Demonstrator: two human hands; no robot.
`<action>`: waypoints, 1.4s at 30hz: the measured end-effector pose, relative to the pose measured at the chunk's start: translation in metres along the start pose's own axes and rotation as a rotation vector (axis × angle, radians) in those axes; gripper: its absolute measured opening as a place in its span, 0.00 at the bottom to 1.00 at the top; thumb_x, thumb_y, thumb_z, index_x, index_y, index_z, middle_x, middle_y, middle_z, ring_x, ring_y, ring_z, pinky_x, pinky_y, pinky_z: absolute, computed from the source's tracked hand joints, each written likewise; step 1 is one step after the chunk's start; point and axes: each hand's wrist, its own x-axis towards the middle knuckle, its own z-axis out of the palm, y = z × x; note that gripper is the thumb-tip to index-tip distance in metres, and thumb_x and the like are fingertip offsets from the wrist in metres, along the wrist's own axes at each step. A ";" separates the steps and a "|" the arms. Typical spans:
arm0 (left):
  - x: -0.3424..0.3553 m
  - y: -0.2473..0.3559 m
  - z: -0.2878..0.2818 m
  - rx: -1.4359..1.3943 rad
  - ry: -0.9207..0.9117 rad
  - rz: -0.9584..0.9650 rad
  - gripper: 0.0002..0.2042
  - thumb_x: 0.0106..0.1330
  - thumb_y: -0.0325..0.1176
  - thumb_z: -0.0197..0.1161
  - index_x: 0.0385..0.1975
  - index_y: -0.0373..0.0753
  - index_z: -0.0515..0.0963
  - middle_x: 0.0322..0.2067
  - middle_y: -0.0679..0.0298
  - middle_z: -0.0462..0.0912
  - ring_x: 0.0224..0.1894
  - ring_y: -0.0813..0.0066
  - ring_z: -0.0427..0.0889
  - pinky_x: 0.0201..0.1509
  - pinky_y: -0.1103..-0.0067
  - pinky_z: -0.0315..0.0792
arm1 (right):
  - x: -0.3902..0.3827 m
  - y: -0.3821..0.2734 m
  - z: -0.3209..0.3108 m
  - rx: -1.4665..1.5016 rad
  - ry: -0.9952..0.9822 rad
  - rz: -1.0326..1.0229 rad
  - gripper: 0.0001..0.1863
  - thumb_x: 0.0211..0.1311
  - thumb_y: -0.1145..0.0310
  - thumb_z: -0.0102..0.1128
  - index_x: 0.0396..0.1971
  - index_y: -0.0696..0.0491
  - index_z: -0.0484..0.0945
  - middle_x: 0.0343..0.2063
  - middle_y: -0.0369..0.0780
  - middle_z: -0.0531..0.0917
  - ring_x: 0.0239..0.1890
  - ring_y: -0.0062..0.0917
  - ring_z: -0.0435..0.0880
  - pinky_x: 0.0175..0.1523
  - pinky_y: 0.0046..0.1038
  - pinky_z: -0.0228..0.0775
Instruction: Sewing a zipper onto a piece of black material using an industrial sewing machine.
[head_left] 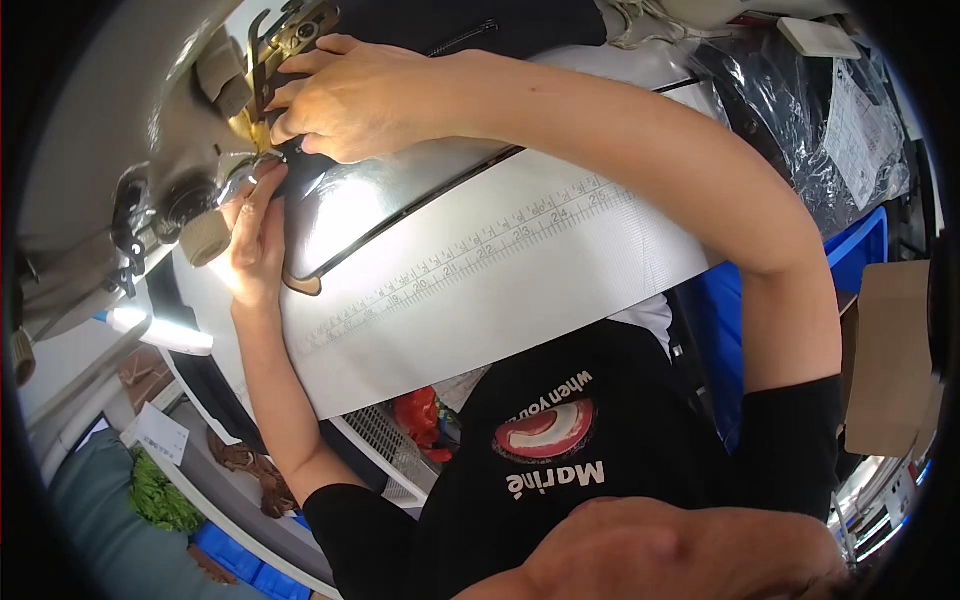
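Note:
A shiny sewing machine (165, 110) fills the upper left, its brass-coloured presser and needle parts (262, 130) lit by a bright lamp glow. My left hand (258, 240) reaches up beside the needle area, its fingers pressed together near the presser foot; anything between the fingertips is too small to make out. From the far side, my right hand (365, 100) bends over the machine bed to the same spot. Its thumb and index finger are close together by the needle, the other fingers spread. Behind this hand lies black fabric (545, 25) with a zipper (462, 38).
A pale tabletop (470, 330) with a printed ruler scale lies in front of me. Clear plastic-wrapped dark goods (770, 110) are at the upper right, above a blue bin (865, 250) and a cardboard box (890, 360). A white lit lamp (165, 330) is at left.

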 end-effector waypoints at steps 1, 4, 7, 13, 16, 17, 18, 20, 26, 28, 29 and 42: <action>-0.001 0.000 0.000 -0.010 0.000 -0.003 0.18 0.49 0.12 0.61 0.40 0.34 0.83 0.40 0.58 0.85 0.43 0.65 0.83 0.52 0.76 0.74 | 0.002 0.002 0.000 0.041 0.076 -0.011 0.14 0.61 0.70 0.52 0.46 0.49 0.80 0.46 0.37 0.81 0.59 0.31 0.72 0.64 0.37 0.59; -0.001 -0.001 0.000 -0.011 -0.008 0.005 0.18 0.49 0.12 0.61 0.40 0.34 0.83 0.40 0.58 0.85 0.43 0.65 0.83 0.53 0.75 0.73 | 0.005 0.010 -0.007 0.548 0.009 0.100 0.11 0.57 0.76 0.49 0.34 0.53 0.82 0.36 0.38 0.84 0.46 0.31 0.81 0.53 0.32 0.69; 0.000 0.000 -0.001 0.005 -0.011 0.023 0.18 0.48 0.12 0.61 0.40 0.34 0.83 0.40 0.58 0.85 0.43 0.64 0.83 0.52 0.75 0.73 | 0.002 0.011 -0.014 0.652 -0.029 0.207 0.12 0.53 0.80 0.47 0.28 0.56 0.81 0.29 0.39 0.84 0.35 0.32 0.83 0.44 0.30 0.72; 0.001 0.004 -0.003 0.008 -0.018 0.047 0.18 0.47 0.12 0.62 0.39 0.34 0.83 0.41 0.59 0.84 0.42 0.65 0.83 0.51 0.75 0.74 | -0.001 0.000 -0.010 0.493 0.168 0.176 0.12 0.56 0.76 0.50 0.36 0.56 0.82 0.38 0.39 0.83 0.42 0.33 0.81 0.50 0.34 0.71; 0.002 0.003 0.000 0.002 0.005 0.050 0.18 0.47 0.13 0.63 0.39 0.35 0.83 0.40 0.60 0.84 0.41 0.66 0.83 0.49 0.76 0.74 | 0.001 0.001 -0.006 0.363 0.126 0.190 0.14 0.60 0.70 0.54 0.44 0.54 0.82 0.47 0.39 0.81 0.51 0.34 0.77 0.58 0.35 0.68; 0.002 0.003 0.000 0.021 0.021 0.063 0.18 0.47 0.13 0.63 0.39 0.35 0.83 0.40 0.60 0.85 0.41 0.67 0.83 0.48 0.76 0.74 | 0.002 0.003 -0.005 0.292 0.151 0.105 0.15 0.56 0.73 0.51 0.42 0.52 0.83 0.45 0.39 0.82 0.49 0.34 0.79 0.56 0.33 0.70; 0.002 0.002 0.001 0.039 0.037 0.076 0.18 0.47 0.13 0.64 0.40 0.36 0.83 0.39 0.61 0.85 0.40 0.67 0.83 0.48 0.77 0.74 | 0.003 0.005 -0.005 0.221 0.174 0.020 0.19 0.53 0.77 0.47 0.40 0.49 0.84 0.43 0.38 0.84 0.47 0.33 0.82 0.55 0.31 0.72; 0.002 0.002 0.001 0.050 0.054 0.096 0.18 0.47 0.13 0.64 0.40 0.37 0.83 0.38 0.62 0.84 0.39 0.69 0.83 0.45 0.78 0.75 | 0.004 0.011 -0.006 0.391 0.126 0.060 0.16 0.53 0.77 0.47 0.36 0.51 0.84 0.40 0.37 0.84 0.45 0.33 0.82 0.53 0.31 0.73; 0.001 0.008 0.002 -0.005 0.047 0.108 0.17 0.47 0.14 0.64 0.38 0.37 0.83 0.37 0.64 0.84 0.36 0.69 0.84 0.40 0.79 0.76 | -0.012 0.013 -0.019 0.498 0.013 0.096 0.10 0.53 0.77 0.47 0.26 0.56 0.81 0.31 0.38 0.83 0.38 0.33 0.82 0.47 0.33 0.73; 0.001 0.009 0.000 0.005 0.044 0.105 0.16 0.47 0.15 0.64 0.38 0.37 0.83 0.39 0.63 0.84 0.37 0.68 0.84 0.42 0.78 0.76 | -0.023 0.008 -0.026 0.296 0.144 0.057 0.11 0.55 0.76 0.47 0.30 0.56 0.81 0.32 0.40 0.83 0.41 0.34 0.81 0.47 0.35 0.73; 0.001 0.010 -0.002 -0.016 0.029 0.087 0.16 0.46 0.15 0.64 0.37 0.36 0.83 0.40 0.63 0.84 0.38 0.67 0.83 0.44 0.78 0.76 | -0.028 0.005 -0.030 0.175 0.119 0.038 0.10 0.60 0.70 0.51 0.35 0.56 0.81 0.39 0.42 0.83 0.47 0.35 0.79 0.50 0.36 0.72; 0.008 -0.001 -0.008 -0.611 -0.120 -0.411 0.09 0.66 0.28 0.61 0.43 0.32 0.81 0.39 0.62 0.84 0.42 0.79 0.79 0.52 0.82 0.70 | -0.024 -0.004 -0.057 0.026 0.017 -0.101 0.12 0.52 0.72 0.57 0.37 0.58 0.80 0.34 0.47 0.83 0.38 0.42 0.81 0.45 0.36 0.74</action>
